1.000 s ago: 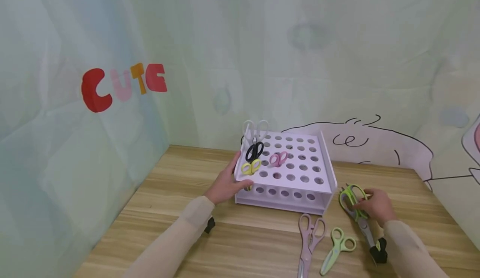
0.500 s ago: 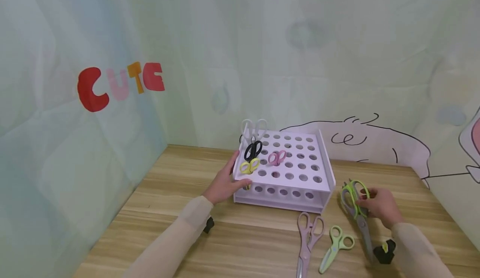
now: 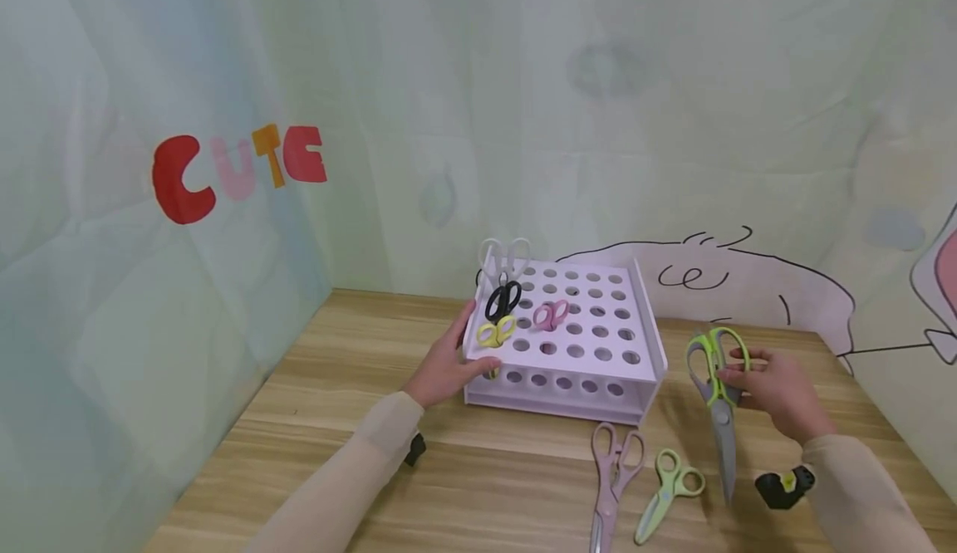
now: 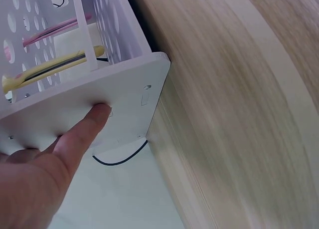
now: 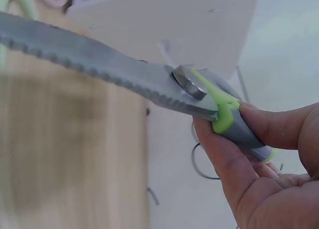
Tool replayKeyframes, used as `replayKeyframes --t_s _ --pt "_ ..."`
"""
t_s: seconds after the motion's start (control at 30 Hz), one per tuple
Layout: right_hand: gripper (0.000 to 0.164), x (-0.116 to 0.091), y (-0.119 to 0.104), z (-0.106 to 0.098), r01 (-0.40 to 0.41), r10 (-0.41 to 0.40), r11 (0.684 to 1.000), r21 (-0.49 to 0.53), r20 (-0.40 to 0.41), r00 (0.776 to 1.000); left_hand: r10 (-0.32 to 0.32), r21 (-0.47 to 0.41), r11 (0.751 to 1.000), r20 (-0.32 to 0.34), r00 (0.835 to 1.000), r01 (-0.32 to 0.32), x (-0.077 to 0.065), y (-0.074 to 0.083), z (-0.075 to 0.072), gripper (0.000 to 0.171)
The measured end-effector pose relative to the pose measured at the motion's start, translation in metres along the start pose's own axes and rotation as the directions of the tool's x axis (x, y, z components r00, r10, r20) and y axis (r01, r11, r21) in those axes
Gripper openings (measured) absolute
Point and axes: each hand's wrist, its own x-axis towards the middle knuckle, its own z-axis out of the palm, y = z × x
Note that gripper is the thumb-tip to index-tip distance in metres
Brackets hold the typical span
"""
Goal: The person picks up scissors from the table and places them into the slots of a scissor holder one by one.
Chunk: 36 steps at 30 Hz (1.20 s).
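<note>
Right hand: fingers pinch the green-grey scissors by the handles, long axis roughly tip-down, blades below the fingers; rack lies to their left, apart, nearer left hand, whose wide-set fingers and thumb grip its left front corner.

Right fingers curled, left fingers straight.

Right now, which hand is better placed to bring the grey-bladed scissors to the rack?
Probably the right hand: it holds the grey-bladed scissors beside the rack, while the left hand rests against its side.
</note>
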Motion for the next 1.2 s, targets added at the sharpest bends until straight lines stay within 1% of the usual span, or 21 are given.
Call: replayKeyframes --t_s 0.13,0.3,0.57,0.63,0.77,0.9,1.0,1.13,1.2 --pt "0.052 -0.003 -0.016 -0.002 0.007 -0.007 1.0 -0.004 0.002 1.0 -0.008 0.007 1.0 -0.004 1.0 0.008 0.0 -0.001 -0.001 0.105" --pt "0.052 -0.006 -0.032 -0.001 0.044 -0.044 0.999 0.013 0.01 0.999 -0.011 0.018 1.0 -0.008 1.0 0.011 -0.002 -0.002 -0.001 0.104" --pt "0.052 -0.008 -0.056 0.002 0.103 -0.104 0.99 0.099 0.005 0.995 0.003 0.021 1.0 -0.015 1.0 -0.003 -0.002 -0.003 -0.002 0.105" --pt "0.052 -0.008 -0.062 0.003 0.12 -0.12 0.986 0.113 -0.008 0.993 0.009 0.015 1.0 -0.015 1.0 -0.009 -0.003 -0.003 -0.003 0.105" --pt "0.042 -0.007 -0.072 0.004 0.158 -0.152 0.972 0.173 -0.045 0.987 0.013 0.003 1.0 -0.011 1.0 -0.013 -0.002 -0.002 -0.002 0.104" --pt "0.032 -0.004 -0.081 0.004 0.192 -0.177 0.95 0.247 -0.085 0.981 0.007 0.002 1.0 -0.008 1.0 -0.007 -0.001 -0.003 -0.002 0.104" --pt "0.033 -0.003 -0.087 0.004 0.215 -0.19 0.924 0.317 -0.108 0.976 0.014 0.003 1.0 -0.006 1.0 -0.014 -0.001 -0.003 -0.001 0.104" --pt "0.032 0.001 -0.094 0.004 0.238 -0.196 0.857 0.456 -0.137 0.971 0.013 0.009 1.0 -0.002 1.0 -0.013 0.0 -0.003 -0.001 0.103" --pt "0.03 0.003 -0.096 0.005 0.247 -0.194 0.831 0.499 -0.156 0.968 0.013 0.009 1.0 -0.004 1.0 -0.013 0.0 -0.003 -0.001 0.104"
